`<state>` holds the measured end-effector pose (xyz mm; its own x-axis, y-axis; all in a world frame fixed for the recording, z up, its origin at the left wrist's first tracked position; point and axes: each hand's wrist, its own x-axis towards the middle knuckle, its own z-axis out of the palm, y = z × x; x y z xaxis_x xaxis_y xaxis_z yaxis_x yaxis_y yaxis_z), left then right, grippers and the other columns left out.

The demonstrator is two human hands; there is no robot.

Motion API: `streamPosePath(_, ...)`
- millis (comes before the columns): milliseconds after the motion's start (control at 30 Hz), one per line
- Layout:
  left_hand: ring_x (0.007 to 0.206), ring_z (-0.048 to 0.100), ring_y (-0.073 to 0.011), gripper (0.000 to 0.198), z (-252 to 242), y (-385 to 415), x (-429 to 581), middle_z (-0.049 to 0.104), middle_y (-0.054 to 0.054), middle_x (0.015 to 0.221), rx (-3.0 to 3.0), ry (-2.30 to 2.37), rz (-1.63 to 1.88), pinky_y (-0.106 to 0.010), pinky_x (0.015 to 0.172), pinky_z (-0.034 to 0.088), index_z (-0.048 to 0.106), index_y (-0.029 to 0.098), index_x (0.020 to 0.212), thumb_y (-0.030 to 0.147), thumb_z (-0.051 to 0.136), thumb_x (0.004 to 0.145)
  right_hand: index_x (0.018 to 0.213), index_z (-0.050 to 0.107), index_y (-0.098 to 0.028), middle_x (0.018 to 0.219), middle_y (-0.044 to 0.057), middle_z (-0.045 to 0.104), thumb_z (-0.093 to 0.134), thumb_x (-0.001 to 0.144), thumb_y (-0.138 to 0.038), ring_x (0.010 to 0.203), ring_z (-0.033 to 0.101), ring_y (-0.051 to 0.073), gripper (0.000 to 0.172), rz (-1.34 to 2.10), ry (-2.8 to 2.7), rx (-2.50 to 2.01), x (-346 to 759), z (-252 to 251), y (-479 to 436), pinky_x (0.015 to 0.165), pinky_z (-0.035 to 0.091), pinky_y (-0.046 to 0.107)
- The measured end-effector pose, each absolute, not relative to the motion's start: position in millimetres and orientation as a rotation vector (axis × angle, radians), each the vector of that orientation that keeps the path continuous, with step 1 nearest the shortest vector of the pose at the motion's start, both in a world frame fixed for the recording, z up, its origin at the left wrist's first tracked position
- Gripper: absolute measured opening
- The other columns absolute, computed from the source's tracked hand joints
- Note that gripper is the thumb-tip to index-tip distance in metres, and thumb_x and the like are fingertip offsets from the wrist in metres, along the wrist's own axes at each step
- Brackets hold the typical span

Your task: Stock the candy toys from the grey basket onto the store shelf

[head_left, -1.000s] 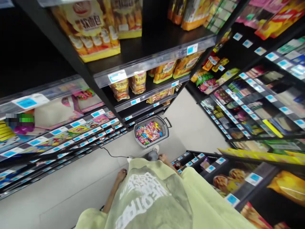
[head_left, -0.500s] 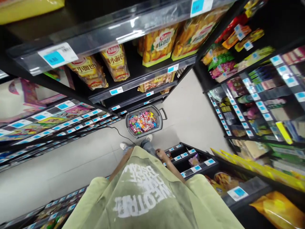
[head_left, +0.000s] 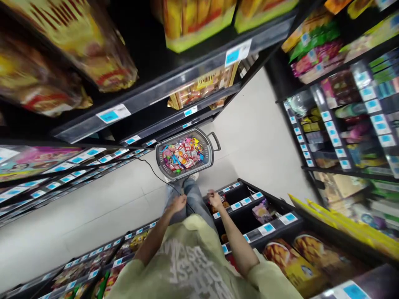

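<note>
A grey plastic shopping basket (head_left: 208,160) stands on the floor just beyond my feet, its loop handle out to the right. Colourful wrapped sweets (head_left: 183,154) fill its bottom. My left hand (head_left: 178,203) hangs over my left thigh beside a thin black cable (head_left: 152,169). Its fingers are partly hidden, and I cannot tell if it touches the cable. My right hand (head_left: 215,198) is held above the edge of the low shelf on the right, fingers loosely bent and apart, with nothing visible in them. Both hands are well short of the basket.
Close ahead rises a dark shelf unit (head_left: 187,79) with bagged bread (head_left: 93,45) and price labels. Low shelves (head_left: 264,228) with packaged food flank my right side. Another stocked unit (head_left: 330,124) stands farther right. Pale tiled floor (head_left: 249,128) runs between the units.
The view has shifted forward and lower, bringing the front shelf closer. Both forearms have come forward; my left hand, hidden before, now shows. The basket stays on the floor.
</note>
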<state>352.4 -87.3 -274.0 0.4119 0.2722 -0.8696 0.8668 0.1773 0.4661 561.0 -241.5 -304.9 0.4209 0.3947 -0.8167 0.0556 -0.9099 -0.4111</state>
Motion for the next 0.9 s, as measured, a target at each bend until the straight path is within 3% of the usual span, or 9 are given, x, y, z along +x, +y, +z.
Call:
streamPosePath(100,0.076,0.067,-0.0233,0.009,-302.5,-73.5,332.6,0.067,-0.002,0.067,1.24,1.202,-0.571,-0.035,0.076,0.052,0.068,0.021,0.087,0.026,0.062,0.082,0.122,0.062,-0.016,0.105,0.008,0.078,0.046,0.087,-0.014,0.087,0.075,0.017,0.038,1.433,-0.284,-2.309,562.8,-341.2,-215.2,0.084,0.059,0.028)
streamPosePath(233,0.068,0.067,-0.0203,0.017,-332.8,-44.6,320.7,0.07,-0.003,0.072,1.095,1.295,-0.502,-0.033,0.067,0.053,0.065,0.021,0.095,0.033,0.058,0.087,0.126,0.059,-0.016,0.115,0.01,0.074,0.053,0.084,-0.016,0.061,0.068,0.012,0.043,1.372,-0.195,-2.249,567.0,-389.5,-165.1,0.07,0.061,0.028)
streamPosePath(467,0.077,0.073,-0.0215,0.027,-397.3,-0.6,363.4,0.076,-0.008,0.086,0.916,1.258,-0.21,-0.034,0.071,0.058,0.066,0.019,0.104,0.041,0.064,0.088,0.129,0.061,-0.014,0.105,0.007,0.074,0.053,0.072,-0.004,0.07,0.07,0.014,0.059,1.336,-0.066,-2.118,552.0,-473.9,-98.2,0.072,0.062,0.027)
streamPosePath(600,0.079,0.073,-0.0176,0.031,-455.9,3.9,394.7,0.077,-0.006,0.091,0.911,1.252,-0.208,-0.03,0.074,0.058,0.065,0.02,0.107,0.043,0.064,0.087,0.13,0.061,-0.015,0.115,0.007,0.07,0.055,0.068,-0.002,0.083,0.071,0.015,0.064,1.345,0.007,-2.053,549.0,-529.6,-81.8,0.07,0.063,0.024)
streamPosePath(800,0.07,0.07,-0.0149,0.015,-505.9,-11.4,399.2,0.075,-0.001,0.077,1.018,1.176,-0.377,-0.027,0.071,0.055,0.068,0.021,0.096,0.031,0.066,0.084,0.124,0.066,-0.008,0.097,0.007,0.07,0.062,0.073,0.0,0.071,0.068,0.013,0.051,1.368,0.114,-2.003,574.1,-602.2,-68.8,0.067,0.064,0.027)
streamPosePath(900,0.074,0.071,-0.0155,0.02,-506.9,-19.2,379.3,0.076,-0.003,0.082,1.002,1.132,-0.451,-0.028,0.073,0.055,0.067,0.02,0.101,0.034,0.063,0.088,0.115,0.07,-0.004,0.09,0.005,0.069,0.064,0.076,0.002,0.067,0.067,0.011,0.04,1.389,0.128,-2.004,577.5,-626.4,-68.0,0.07,0.064,0.033)
